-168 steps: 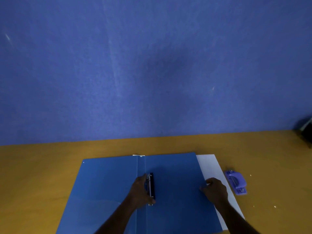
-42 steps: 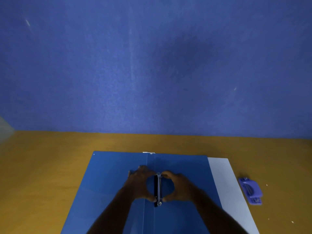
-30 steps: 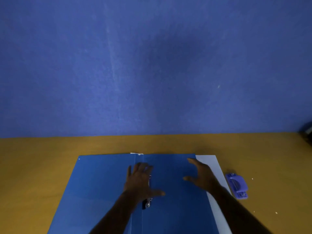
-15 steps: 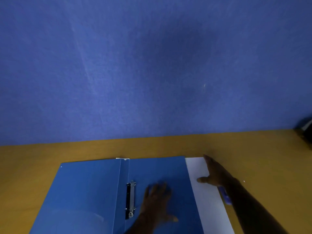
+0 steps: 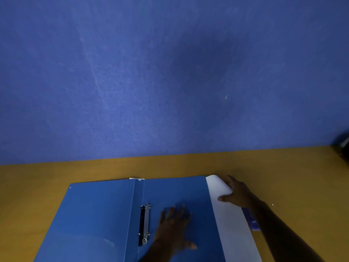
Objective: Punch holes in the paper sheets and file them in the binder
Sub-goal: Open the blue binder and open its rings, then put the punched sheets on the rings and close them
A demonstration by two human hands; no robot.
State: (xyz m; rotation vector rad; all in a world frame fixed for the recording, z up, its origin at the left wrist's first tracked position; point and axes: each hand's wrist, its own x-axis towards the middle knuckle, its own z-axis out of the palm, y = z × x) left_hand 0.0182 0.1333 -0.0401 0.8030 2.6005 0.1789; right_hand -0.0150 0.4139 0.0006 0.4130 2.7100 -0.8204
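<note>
The blue binder (image 5: 98,214) lies open on the table, its metal ring mechanism (image 5: 145,224) bare beside the spine. My left hand (image 5: 175,227) presses flat, fingers spread, on the binder's right inner cover. White paper sheets (image 5: 232,224) stick out from under the binder's right edge. My right hand (image 5: 237,193) pinches their far right corner, which curls up off the table, thumb on top and fingers behind. The purple hole punch (image 5: 252,221) sits just right of the paper, mostly hidden by my right forearm.
The yellow-brown table (image 5: 56,173) runs back to a blue wall (image 5: 170,72). A dark object (image 5: 344,148) sits at the table's far right edge.
Both hands left the ring mechanism. My left hand slid onto the right cover. My right hand reached to the paper's far corner and has lifted it into a curl.
</note>
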